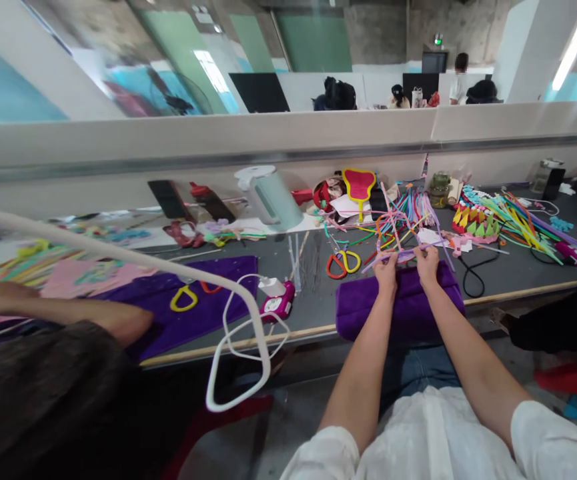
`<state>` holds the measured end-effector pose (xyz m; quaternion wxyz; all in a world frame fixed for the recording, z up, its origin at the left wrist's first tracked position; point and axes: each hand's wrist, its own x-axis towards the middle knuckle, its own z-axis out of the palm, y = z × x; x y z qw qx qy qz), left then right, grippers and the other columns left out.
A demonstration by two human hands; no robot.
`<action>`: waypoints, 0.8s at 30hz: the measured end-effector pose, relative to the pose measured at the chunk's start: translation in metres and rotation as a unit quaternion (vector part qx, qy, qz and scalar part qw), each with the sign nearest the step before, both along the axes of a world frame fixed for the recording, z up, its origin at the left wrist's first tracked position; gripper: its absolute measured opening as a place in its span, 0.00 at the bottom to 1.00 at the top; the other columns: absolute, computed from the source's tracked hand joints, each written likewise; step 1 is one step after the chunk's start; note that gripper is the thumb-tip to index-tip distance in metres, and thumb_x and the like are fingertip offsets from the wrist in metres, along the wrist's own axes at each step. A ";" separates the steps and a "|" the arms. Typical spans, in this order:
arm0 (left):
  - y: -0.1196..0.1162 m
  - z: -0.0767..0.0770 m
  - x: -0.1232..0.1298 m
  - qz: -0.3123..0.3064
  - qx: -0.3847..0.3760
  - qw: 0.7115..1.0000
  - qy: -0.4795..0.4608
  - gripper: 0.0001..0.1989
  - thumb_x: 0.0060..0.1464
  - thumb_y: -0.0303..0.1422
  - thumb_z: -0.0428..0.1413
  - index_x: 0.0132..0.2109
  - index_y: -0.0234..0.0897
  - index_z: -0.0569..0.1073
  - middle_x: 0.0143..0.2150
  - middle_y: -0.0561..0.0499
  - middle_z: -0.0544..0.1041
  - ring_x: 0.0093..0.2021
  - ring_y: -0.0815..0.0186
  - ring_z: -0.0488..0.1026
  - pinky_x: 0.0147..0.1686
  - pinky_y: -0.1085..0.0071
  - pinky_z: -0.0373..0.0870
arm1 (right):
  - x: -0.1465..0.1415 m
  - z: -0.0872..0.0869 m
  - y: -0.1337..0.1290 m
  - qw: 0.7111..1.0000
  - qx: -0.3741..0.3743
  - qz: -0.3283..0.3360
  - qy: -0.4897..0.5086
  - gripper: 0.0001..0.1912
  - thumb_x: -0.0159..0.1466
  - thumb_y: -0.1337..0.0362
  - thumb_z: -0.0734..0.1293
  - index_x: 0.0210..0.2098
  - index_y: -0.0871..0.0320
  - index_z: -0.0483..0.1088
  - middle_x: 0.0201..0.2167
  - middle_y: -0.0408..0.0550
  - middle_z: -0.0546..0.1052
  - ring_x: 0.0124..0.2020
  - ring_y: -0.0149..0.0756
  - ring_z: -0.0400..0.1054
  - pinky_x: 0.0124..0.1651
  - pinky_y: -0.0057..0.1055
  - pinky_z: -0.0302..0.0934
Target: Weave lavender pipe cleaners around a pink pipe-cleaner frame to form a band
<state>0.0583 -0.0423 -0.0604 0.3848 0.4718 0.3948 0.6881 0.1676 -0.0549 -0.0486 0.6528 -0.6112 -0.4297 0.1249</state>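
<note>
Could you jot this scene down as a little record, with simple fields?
Hands: left hand and right hand, both pinching purple pipe cleaners
Beneath them: purple cloth
Left of them: scissors with orange and yellow handles
Farther back: pale kettle
Surface: grey table
Neighbour: co-worker's forearm, far left

From the cloth bundle (pixel 411 300) at the edge of the table (pixel 315 310), a device (pixel 277 305) is laid at nine o'clock, scissors (pixel 344 256) at ten, the kettle (pixel 272 200) beyond them; pipe cleaners (pixel 421 210) are heaped at twelve, a jar (pixel 439 191) placed at one.
</note>
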 end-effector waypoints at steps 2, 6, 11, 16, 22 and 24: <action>0.000 -0.004 -0.001 -0.004 -0.001 1.000 0.010 0.13 0.49 0.41 0.58 0.30 0.36 0.68 0.36 0.48 0.75 0.35 0.66 0.74 0.35 0.69 0.70 | 0.000 -0.007 0.000 0.999 -0.011 0.024 0.042 0.12 0.56 0.56 0.62 0.28 0.58 0.68 0.33 0.52 0.75 0.39 0.40 0.67 0.46 0.38 0.62; 0.001 -0.008 0.000 -0.003 0.009 1.000 0.026 0.11 0.49 0.39 0.58 0.29 0.36 0.68 0.34 0.50 0.74 0.36 0.67 0.73 0.39 0.68 0.70 | 0.002 -0.015 -0.003 0.995 -0.018 0.062 0.082 0.15 0.58 0.53 0.61 0.32 0.59 0.68 0.32 0.50 0.76 0.34 0.37 0.68 0.39 0.33 0.64; 0.001 -0.009 -0.001 0.020 0.016 1.000 0.014 0.10 0.48 0.38 0.58 0.30 0.36 0.69 0.33 0.50 0.74 0.35 0.67 0.71 0.39 0.69 0.69 | 0.001 -0.016 -0.003 0.993 -0.022 0.070 0.093 0.18 0.56 0.49 0.61 0.32 0.59 0.67 0.27 0.46 0.74 0.24 0.33 0.66 0.30 0.30 0.64; 0.002 -0.012 -0.002 0.019 0.011 0.999 0.024 0.10 0.48 0.38 0.58 0.31 0.36 0.69 0.30 0.52 0.73 0.32 0.68 0.70 0.36 0.71 0.67 | -0.001 -0.016 -0.005 0.994 -0.030 0.051 0.091 0.19 0.57 0.47 0.60 0.31 0.58 0.64 0.24 0.44 0.72 0.22 0.32 0.65 0.27 0.30 0.64; 0.005 -0.016 -0.002 -0.001 0.018 1.000 -0.003 0.09 0.46 0.37 0.60 0.30 0.35 0.71 0.29 0.52 0.73 0.30 0.69 0.69 0.35 0.72 0.65 | 0.001 -0.023 0.002 0.988 0.014 0.039 0.147 0.19 0.54 0.48 0.65 0.32 0.58 0.62 0.21 0.39 0.69 0.20 0.29 0.63 0.23 0.27 0.63; 0.006 -0.017 -0.002 -0.005 0.021 0.999 -0.023 0.09 0.45 0.37 0.61 0.29 0.35 0.72 0.28 0.52 0.73 0.30 0.68 0.69 0.35 0.71 0.65 | 0.002 -0.026 0.004 0.984 0.034 0.040 0.169 0.18 0.53 0.50 0.66 0.32 0.58 0.63 0.21 0.39 0.69 0.19 0.29 0.63 0.22 0.27 0.62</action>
